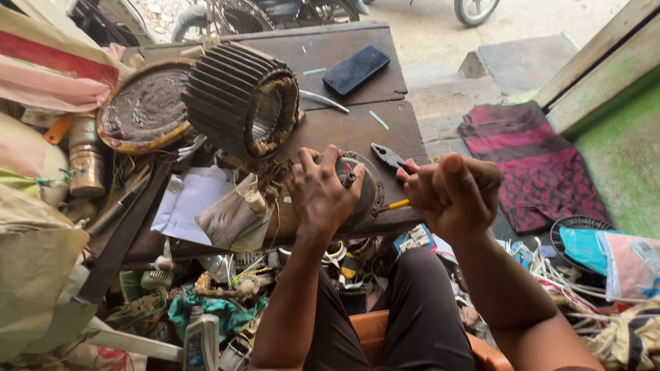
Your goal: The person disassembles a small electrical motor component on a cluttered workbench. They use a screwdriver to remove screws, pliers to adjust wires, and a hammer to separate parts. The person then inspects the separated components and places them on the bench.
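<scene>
Now my left hand presses, fingers spread, on the round metal motor cover at the desk's near edge; my right hand grips a yellow-handled screwdriver. Its tip could slip and jab my fingers.

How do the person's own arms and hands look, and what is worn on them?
Both arms are bare up to the frame edge: no sleeves show. The left hand and the right hand wear no gloves, and no rings, watch or bracelet can be seen. Dark trousers cover the legs below.
</scene>
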A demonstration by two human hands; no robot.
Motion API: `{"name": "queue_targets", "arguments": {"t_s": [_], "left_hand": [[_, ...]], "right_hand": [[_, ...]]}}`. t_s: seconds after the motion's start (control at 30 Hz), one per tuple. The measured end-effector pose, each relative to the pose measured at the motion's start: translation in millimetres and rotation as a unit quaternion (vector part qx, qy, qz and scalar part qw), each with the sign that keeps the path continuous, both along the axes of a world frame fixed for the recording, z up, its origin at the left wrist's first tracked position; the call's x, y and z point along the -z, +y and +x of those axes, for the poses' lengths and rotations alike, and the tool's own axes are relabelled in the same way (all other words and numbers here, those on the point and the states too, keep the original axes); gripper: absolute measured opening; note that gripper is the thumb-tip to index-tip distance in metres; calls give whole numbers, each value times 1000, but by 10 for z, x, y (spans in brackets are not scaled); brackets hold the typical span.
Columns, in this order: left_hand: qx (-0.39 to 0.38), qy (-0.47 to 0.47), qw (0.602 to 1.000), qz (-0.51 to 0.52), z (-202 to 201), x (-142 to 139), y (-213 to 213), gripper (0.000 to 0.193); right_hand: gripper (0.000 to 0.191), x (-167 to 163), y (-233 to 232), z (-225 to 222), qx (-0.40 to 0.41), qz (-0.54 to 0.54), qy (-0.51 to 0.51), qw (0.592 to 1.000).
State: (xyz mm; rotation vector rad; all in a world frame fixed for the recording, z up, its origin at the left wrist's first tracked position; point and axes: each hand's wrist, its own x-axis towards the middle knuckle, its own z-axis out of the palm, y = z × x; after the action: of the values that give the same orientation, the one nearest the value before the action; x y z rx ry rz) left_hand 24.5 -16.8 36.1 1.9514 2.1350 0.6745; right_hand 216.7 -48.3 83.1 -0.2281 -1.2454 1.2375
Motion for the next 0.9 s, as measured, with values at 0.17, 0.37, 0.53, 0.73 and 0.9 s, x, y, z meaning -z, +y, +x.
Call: {"name": "queue_targets", "arguments": {"t_s": [0.17, 0.37, 0.53, 0.73, 0.9], "left_hand": [[-12, 0, 1000, -5, 17, -39, 6, 54], [-12, -14, 999, -29, 5, -1, 29, 55], [-8, -15, 1000, 2, -8, 40, 21, 55], [-5, -4, 1000, 13, -3, -2, -26, 54], [-4, -11, 1000, 14, -14, -44, -48, 51]], "right_hand": [[54, 33, 2, -23, 25, 15, -7, 1000], [53, 109, -148, -71, 52, 14, 5, 999], [53, 65, -261, -96, 59, 9, -19, 998], [53, -15, -123, -112, 8, 2, -48, 999], [53, -74, -33, -80, -18, 8, -49, 999]]}}
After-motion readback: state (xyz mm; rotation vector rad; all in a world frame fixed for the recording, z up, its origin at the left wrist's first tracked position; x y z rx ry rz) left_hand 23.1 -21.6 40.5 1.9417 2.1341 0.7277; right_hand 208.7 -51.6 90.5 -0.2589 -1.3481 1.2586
